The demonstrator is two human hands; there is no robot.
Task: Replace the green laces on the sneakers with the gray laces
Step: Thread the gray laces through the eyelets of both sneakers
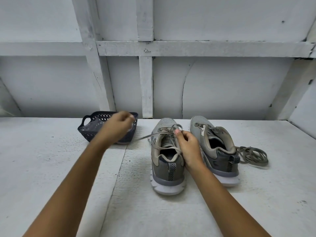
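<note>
The job looks about halfway, maybe less. Two gray sneakers sit side by side on the white tabletop point(51, 159), heels toward the person. The laced sneaker point(164, 168) has a lace point(168, 131) running through its holes. The right hand point(188, 146) rests on that shoe's right side and pinches a loop of the lace between thumb and finger, with the other fingers curled in. One end of the lace stretches out to the left of the laced sneaker, toward the left hand point(119, 125). That hand is blurry with bent fingers, and I cannot tell if it holds the lace end.

Just right of the laced sneaker stands the bare sneaker point(222, 159), which has no lace in it at all. Farther right, a loose lace point(253, 156) lies in a messy pile, touching that shoe's heel (it looks a bit greenish, so I think it is an old one taken out).

I think the bare sneaker needs a gray lace, and the laced sneaker needs finishing.

Left of the laced sneaker and a little farther back sits a dark blue basket point(85, 132) with something pale inside, partly hidden by the left hand. Nothing blocks the shoes, but the messy pile could tangle
</note>
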